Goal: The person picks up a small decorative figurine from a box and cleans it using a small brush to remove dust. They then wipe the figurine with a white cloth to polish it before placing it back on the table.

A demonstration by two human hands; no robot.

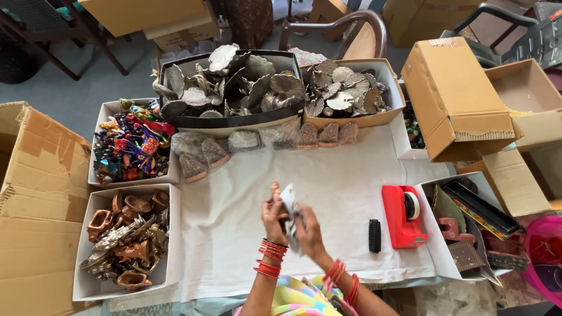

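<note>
Both hands meet over the white cloth (345,187) near the table's front edge. My left hand (273,217) and my right hand (308,231) together grip a small grey metal piece in a clear plastic wrap (290,205), held upright between them. Red bangles ring both wrists. A row of similar wrapped pieces (263,140) lies along the far side of the cloth.
Two boxes of grey metal leaf-shaped pieces (234,85) (345,90) stand at the back. On the left sit boxes of colourful figures (132,143) and copper-toned items (126,240). To my right lie a small black brush (374,235) and a red tape dispenser (403,215). Cardboard boxes (453,96) surround the table.
</note>
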